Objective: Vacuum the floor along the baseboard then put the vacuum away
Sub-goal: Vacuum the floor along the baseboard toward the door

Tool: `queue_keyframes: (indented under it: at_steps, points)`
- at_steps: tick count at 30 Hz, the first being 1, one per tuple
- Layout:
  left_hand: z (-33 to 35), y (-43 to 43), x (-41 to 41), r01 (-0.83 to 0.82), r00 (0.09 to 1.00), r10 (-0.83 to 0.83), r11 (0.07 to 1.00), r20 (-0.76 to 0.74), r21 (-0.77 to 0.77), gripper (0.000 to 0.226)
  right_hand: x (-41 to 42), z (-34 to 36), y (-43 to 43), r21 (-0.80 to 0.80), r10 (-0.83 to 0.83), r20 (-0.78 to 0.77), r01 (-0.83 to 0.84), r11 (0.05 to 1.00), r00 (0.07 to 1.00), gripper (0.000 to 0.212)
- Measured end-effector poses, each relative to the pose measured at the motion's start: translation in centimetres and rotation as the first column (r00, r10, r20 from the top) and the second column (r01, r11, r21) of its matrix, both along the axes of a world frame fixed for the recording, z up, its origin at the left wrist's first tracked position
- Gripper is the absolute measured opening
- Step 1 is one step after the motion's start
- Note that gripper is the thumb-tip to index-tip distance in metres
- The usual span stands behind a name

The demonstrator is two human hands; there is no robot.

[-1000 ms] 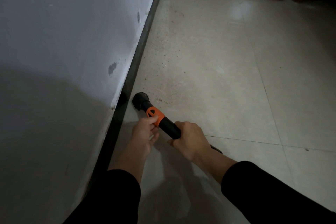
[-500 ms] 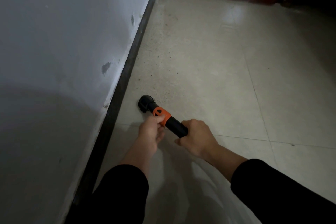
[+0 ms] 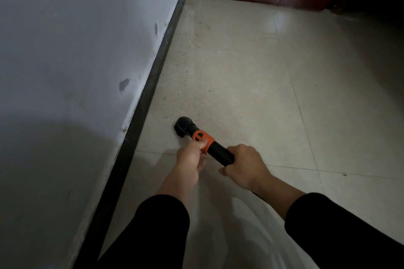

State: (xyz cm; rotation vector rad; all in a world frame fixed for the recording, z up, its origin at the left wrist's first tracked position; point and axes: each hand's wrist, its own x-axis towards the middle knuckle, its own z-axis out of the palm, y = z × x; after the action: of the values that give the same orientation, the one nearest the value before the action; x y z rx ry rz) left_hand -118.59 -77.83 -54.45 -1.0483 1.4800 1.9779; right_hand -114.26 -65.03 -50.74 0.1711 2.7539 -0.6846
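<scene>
Now both hands grip the vacuum (image 3: 215, 147): the left hand (image 3: 192, 157) pinches its orange collar (image 3: 203, 138), the right hand (image 3: 244, 165) wraps the black tube. Its nozzle (image 3: 182, 126) sits on the floor (image 3: 251, 72), pointing to ten o'clock, near the baseboard (image 3: 150, 85).

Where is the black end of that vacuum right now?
In the head view, the vacuum nozzle sits low on the tiled floor just left of centre, a little out from the dark baseboard, just ahead of the left hand.
</scene>
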Motion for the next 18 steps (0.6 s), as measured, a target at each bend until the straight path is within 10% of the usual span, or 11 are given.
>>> queue_keyframes:
  at_steps: [18]
  points:
    - [-0.1,3.7,-0.5,0.066,0.997,-0.065,0.998,-0.044,0.013,0.031,0.1,-0.3,3.2,0.022,-0.086,-0.003,0.086,0.996,0.996,0.018]
